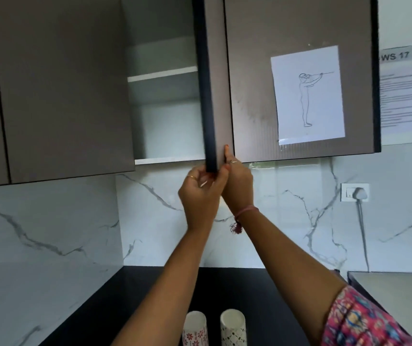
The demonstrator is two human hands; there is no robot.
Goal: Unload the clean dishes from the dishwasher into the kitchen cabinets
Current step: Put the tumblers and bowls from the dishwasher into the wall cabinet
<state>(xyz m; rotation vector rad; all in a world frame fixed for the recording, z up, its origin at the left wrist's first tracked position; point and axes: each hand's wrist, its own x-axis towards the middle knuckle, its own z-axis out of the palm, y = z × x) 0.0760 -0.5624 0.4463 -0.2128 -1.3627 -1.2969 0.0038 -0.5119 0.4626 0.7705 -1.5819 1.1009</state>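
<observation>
1. I see both hands raised to the bottom corner of the half-open grey-brown cabinet door (214, 83), which stands edge-on to me with its dark edge facing out.
2. My left hand (201, 193) is curled round that lower corner from the left, thumb and fingers closed on the door's dark edge.
3. My right hand (237, 183) is clamped on the same corner from the right, its index finger laid straight up along the door's face and the other fingers folded beneath.
4. The two hands touch each other just under the door.
5. Behind the door the open white cabinet interior (165, 131) shows a white shelf (162, 74) across its middle.
6. Far below the hands, two upturned patterned white cups sit side by side at the near edge of the black worktop (137, 295): the cup with red flowers (195, 328) on the left, the cup with black diamonds (232, 327) just beside it on the right.
7. Both cups are well apart from either hand, lying between my forearms.
</observation>
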